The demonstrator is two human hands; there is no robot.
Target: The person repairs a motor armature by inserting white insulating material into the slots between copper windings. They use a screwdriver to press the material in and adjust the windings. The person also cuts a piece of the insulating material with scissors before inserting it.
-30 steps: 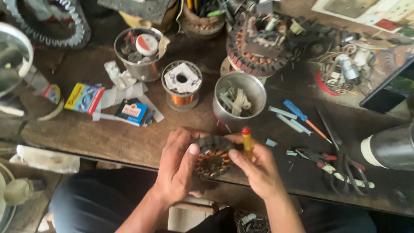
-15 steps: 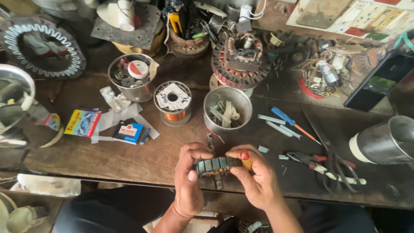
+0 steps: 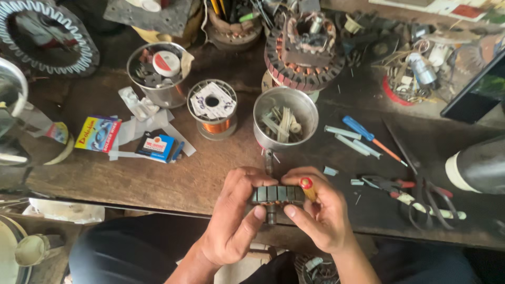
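Both hands close on a small motor core, a short drum of grey metal laminations seen edge-on, held just above the near edge of the wooden workbench. The left hand clamps its left end, fingers curled over the top and the thumb pressed up against the underside; the right hand grips the right end in the same way, and it also pins a tool with a red-capped yellow handle between its fingers, the handle standing up beside the core. A stub of shaft shows below the core between the two thumbs. The work in hand looks like an inspection or turning of the core's slots, judged from how it is presented side-on to the eyes; any further handling would call for a steady pinch from one hand while the other frees the tool to work at a slot. Both wrists are bent inward, forearms rising from the lap, palms facing one another. Just beyond the hands stands a steel cup of small parts, with a spool of copper wire to its left and a blue-handled screwdriver to its right. Farther right lie red-handled pliers. At the far side sits a larger wound stator.
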